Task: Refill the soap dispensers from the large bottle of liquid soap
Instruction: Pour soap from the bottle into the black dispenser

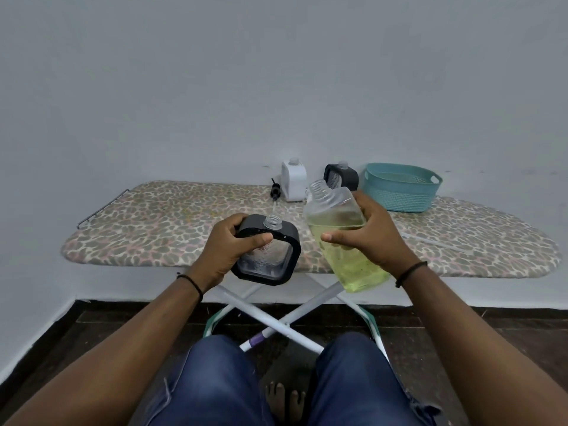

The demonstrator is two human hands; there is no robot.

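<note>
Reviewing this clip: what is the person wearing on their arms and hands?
Both forearms are bare, with no sleeves in view and no gloves. The left hand has a thin black beaded band at its wrist; the right hand has a similar thin black band. No rings or watch are visible.

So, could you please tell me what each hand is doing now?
Left hand: grips the black-framed dispenser.
Right hand: grips the large soap bottle.

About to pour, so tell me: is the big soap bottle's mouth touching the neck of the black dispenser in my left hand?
Apart. The head view shows ironing-board cover between the large bottle's mouth and the black dispenser's neck.
</note>
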